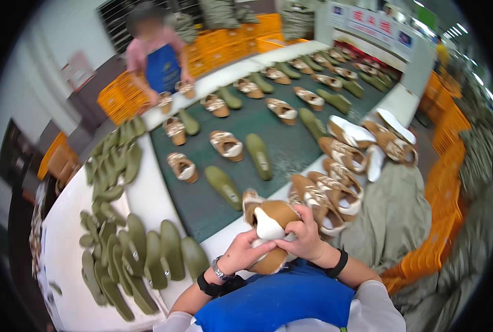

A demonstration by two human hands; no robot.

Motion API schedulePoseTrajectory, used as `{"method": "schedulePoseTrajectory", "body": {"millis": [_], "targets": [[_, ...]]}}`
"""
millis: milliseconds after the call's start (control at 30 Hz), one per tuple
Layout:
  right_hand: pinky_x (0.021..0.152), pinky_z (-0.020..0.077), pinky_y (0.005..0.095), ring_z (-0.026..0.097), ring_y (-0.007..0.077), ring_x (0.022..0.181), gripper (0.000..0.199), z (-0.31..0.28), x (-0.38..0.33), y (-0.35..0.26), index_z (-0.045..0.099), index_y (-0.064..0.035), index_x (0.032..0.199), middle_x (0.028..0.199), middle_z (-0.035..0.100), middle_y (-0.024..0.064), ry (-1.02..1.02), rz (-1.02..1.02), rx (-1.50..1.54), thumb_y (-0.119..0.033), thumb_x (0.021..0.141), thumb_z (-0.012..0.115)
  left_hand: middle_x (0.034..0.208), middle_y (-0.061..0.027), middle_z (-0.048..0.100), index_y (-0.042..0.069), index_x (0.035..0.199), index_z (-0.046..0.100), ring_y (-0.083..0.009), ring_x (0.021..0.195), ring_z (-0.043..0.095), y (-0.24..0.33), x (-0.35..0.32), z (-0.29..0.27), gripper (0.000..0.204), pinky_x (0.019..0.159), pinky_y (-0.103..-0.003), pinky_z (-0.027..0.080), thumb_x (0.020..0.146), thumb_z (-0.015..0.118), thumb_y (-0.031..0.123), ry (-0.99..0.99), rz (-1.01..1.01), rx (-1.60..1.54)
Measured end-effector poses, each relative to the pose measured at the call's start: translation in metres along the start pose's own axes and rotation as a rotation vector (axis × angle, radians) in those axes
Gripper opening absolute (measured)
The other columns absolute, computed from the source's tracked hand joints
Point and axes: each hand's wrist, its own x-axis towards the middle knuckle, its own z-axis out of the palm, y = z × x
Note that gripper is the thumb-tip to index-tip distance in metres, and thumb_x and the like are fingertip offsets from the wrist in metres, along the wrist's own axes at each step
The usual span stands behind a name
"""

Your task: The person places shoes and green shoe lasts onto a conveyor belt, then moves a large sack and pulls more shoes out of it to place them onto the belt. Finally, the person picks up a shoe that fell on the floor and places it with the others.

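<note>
Gripping the tan shoe upper (272,224) between our left hand (245,253) and right hand (304,239), both closed round it at chest height, we'd guess it's light and floppy, best held by the sides.

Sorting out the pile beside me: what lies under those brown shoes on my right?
The brown shoes lie heaped on a grey-green cloth, partly overlapping the white table edge. What the cloth covers is hidden.

We stand in a shoe factory: a dark green conveyor belt (290,149) carries tan slip-on shoes (227,145) (stacked orange plastic crates (224,41) behind).
</note>
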Motion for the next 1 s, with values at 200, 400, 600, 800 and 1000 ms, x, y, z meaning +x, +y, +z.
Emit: {"method": "schedulePoseTrajectory", "body": {"millis": [200,400,600,800,1000], "targets": [[0.081,0.0459,0.0372,0.053,0.0324,0.096,0.035,0.054,0.045,-0.023,0.055,-0.0083,0.096,0.117,0.046,0.0179,-0.39,-0.009,0.334,-0.011,0.065,0.073,0.11,-0.0035,0.059,0.002,0.116,0.054,-0.012,0.096,0.056,-0.005,-0.064,-0.064,0.03,0.086,-0.029,0.045,0.089,0.054,0.016,0.208,-0.21,-0.378],[0.082,0.0461,0.0362,0.054,0.0306,0.098,0.032,0.074,0.049,-0.007,0.056,-0.0071,0.102,0.114,0.05,0.0146,-0.46,0.005,0.147,-0.011,0.071,0.068,0.101,-0.0054,0.063,0.001,0.109,0.058,-0.0128,0.089,0.059,0.032,-0.091,-0.213,0.028,0.081,-0.029,0.047,0.086,0.057,0.019,0.405,-0.138,-0.172],[0.075,0.0487,0.0336,0.058,0.0271,0.089,0.021,0.025,0.027,0.03,0.058,-0.0083,0.094,0.104,0.055,0.0105,-0.433,0.222,-0.109,-0.011,0.074,0.064,0.079,-0.015,0.066,0.002,0.092,0.064,-0.0243,0.074,0.064,-0.039,-0.041,-0.399,0.035,0.068,-0.035,0.049,0.069,0.065,0.029,0.446,-0.482,0.998],[0.077,0.0476,0.0362,0.057,0.0313,0.091,0.022,-0.086,0.017,0.083,0.058,-0.006,0.097,0.102,0.056,0.0133,-0.205,0.465,-0.551,-0.008,0.075,0.06,0.102,-0.0122,0.063,0.015,0.106,0.062,-0.0248,0.096,0.06,-0.172,-0.042,-0.473,0.036,0.081,-0.036,0.046,0.073,0.059,0.029,0.403,-0.796,1.401],[0.08,0.0463,0.0397,0.056,0.0322,0.095,0.034,-0.217,-0.048,0.23,0.059,-0.0036,0.101,0.104,0.058,0.0158,-0.287,1.118,-0.779,-0.019,0.072,0.063,0.114,-0.0155,0.056,0.002,0.116,0.052,-0.0298,0.107,0.052,-0.038,0.075,-0.271,0.045,0.092,-0.035,0.039,0.073,0.06,0.003,0.249,0.122,0.928]]}}
